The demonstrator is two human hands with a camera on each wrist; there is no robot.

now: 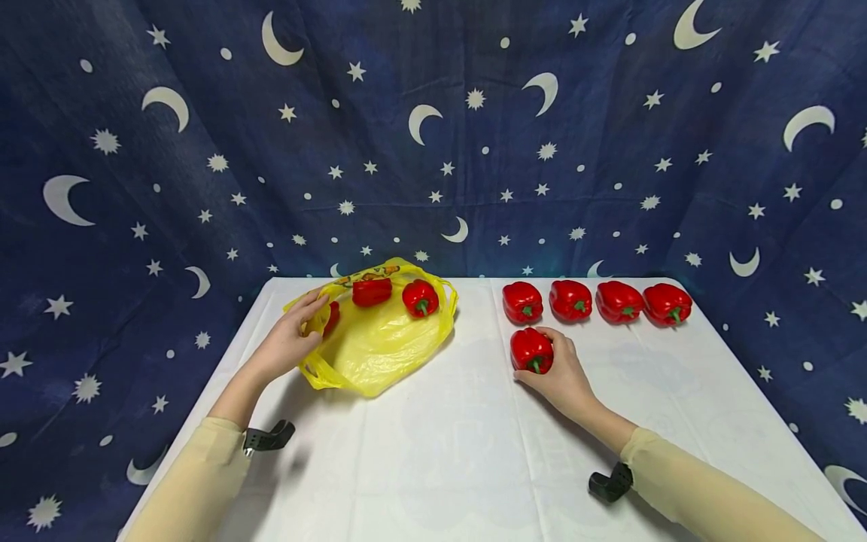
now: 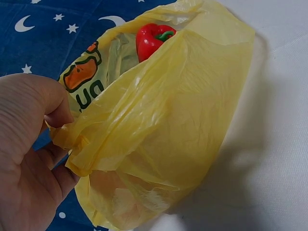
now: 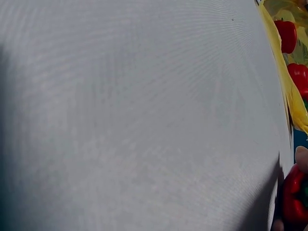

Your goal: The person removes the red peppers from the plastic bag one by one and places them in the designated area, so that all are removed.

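A yellow plastic bag (image 1: 379, 354) lies spread with its mouth toward me at the left of the table. My left hand (image 1: 291, 339) grips its left edge, the film bunched between thumb and fingers in the left wrist view. Inside the bag are a bell pepper (image 1: 420, 298) with a green stem, a second red pepper (image 1: 371, 292) and part of a third (image 1: 332, 318) beside my fingers. On the right, my right hand (image 1: 562, 376) holds a red bell pepper (image 1: 530, 348) between thumb and fingers, its stem facing me.
A row of red bell peppers stands along the back right: one at the left end (image 1: 522, 302), two in the middle (image 1: 571, 301) (image 1: 619, 302), and one at the right end (image 1: 667, 304). A dark blue curtain (image 1: 433, 150) hangs behind the white-covered table (image 1: 433, 467).
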